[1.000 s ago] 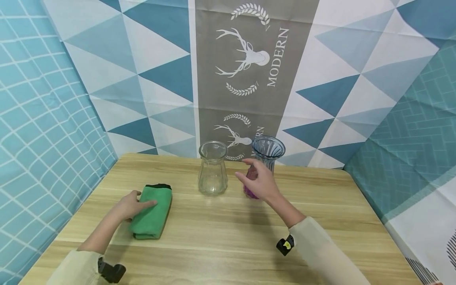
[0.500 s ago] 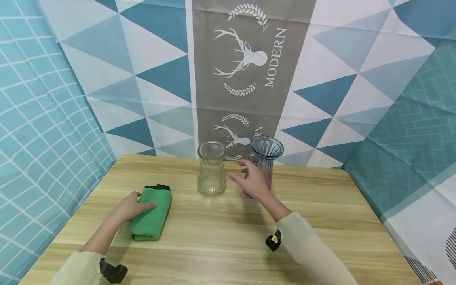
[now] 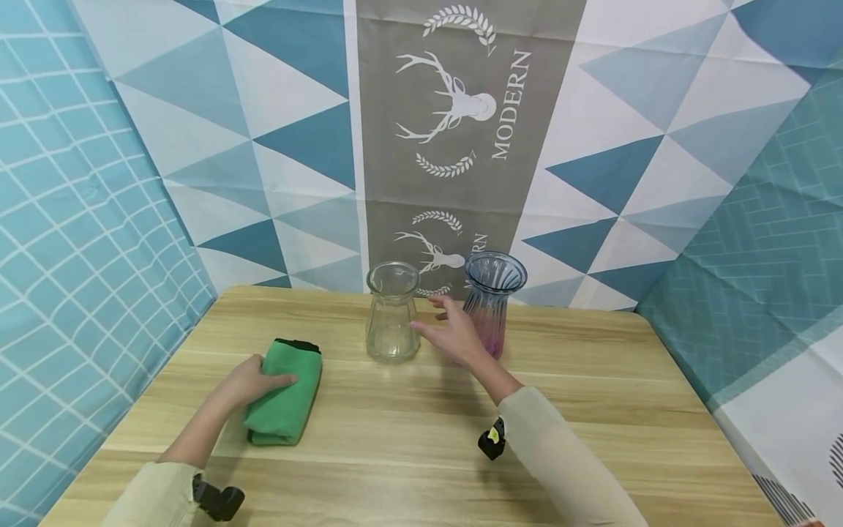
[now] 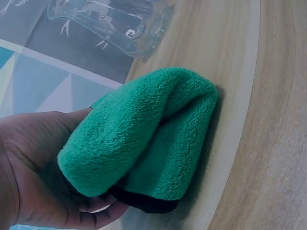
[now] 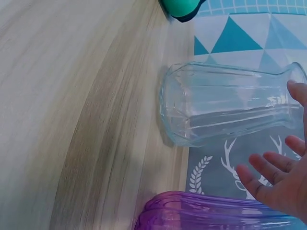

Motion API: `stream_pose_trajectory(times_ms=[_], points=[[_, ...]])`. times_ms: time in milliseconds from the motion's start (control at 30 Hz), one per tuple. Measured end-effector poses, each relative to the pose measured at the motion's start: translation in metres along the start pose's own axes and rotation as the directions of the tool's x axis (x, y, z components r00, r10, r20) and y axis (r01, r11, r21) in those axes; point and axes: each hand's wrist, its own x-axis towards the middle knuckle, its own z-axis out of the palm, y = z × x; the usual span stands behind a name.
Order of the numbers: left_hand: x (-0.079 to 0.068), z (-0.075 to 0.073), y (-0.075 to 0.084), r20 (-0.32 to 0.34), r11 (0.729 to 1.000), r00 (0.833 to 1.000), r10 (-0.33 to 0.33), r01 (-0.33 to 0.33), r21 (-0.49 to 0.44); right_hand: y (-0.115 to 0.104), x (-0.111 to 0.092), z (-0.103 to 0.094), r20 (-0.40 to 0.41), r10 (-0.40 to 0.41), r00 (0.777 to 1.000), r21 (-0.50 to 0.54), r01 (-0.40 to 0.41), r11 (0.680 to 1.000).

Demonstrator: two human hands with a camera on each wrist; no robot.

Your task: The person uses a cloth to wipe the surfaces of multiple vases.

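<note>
While the left hand (image 3: 252, 382) grips the folded green cloth (image 3: 288, 410) at the table's (image 3: 369, 476) left, the clear vase (image 3: 391, 322) stands upright near the back. Right hand (image 3: 453, 337), spread wide and holding nothing, has drifted left (contact unclear) from the blue-purple vase (image 3: 492, 318), towards the clear one.

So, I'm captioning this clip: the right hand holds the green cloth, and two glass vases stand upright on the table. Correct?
Not quite: the head view shows the left hand holding the green cloth, not the right hand. The clear vase and tinted vase do stand upright on the table.
</note>
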Motion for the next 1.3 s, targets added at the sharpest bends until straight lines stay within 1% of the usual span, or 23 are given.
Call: stream_pose_trajectory(times_ms=[100, 200, 333, 500, 667, 800, 933, 1133, 1300], points=[[0.000, 0.001, 0.000, -0.006, 1.000, 1.000, 0.004, -0.004, -0.031, -0.002, 0.002, 0.003, 0.007, -0.002, 1.000, 0.002, 0.002, 1.000], [-0.001, 0.003, 0.000, -0.016, 0.998, 1.000, 0.013, -0.014, -0.067, -0.002, 0.003, 0.006, 0.025, 0.015, 1.000, 0.009, -0.015, 1.000], [-0.003, 0.006, 0.003, -0.021, 0.990, 1.000, 0.017, -0.020, -0.142, -0.002, 0.006, 0.010, 0.049, 0.036, 0.998, 0.016, -0.037, 0.999], [-0.005, 0.007, 0.004, -0.006, 0.972, 1.000, 0.019, -0.020, -0.233, -0.003, 0.008, 0.014, 0.058, 0.045, 0.997, 0.016, -0.046, 0.999], [-0.005, 0.010, 0.001, 0.018, 0.959, 1.000, 0.012, -0.006, -0.284, -0.004, 0.009, 0.017, 0.059, 0.058, 0.997, 0.019, -0.060, 0.998], [-0.004, 0.012, -0.001, 0.010, 0.963, 1.000, 0.012, -0.009, -0.268, -0.005, 0.008, 0.020, 0.063, 0.054, 0.997, 0.036, -0.056, 0.998], [-0.003, 0.013, 0.001, -0.001, 0.970, 1.000, 0.019, -0.018, -0.242, -0.006, 0.010, 0.020, 0.069, 0.051, 0.996, 0.045, -0.055, 0.997], [-0.005, 0.016, 0.006, -0.004, 0.950, 0.998, 0.062, -0.061, -0.305, -0.011, 0.014, 0.022, 0.061, 0.073, 0.996, 0.040, -0.075, 0.996], [-0.007, 0.014, 0.013, 0.005, 0.950, 0.998, 0.062, -0.057, -0.307, -0.013, 0.016, 0.022, 0.064, 0.087, 0.994, 0.045, -0.090, 0.995]])
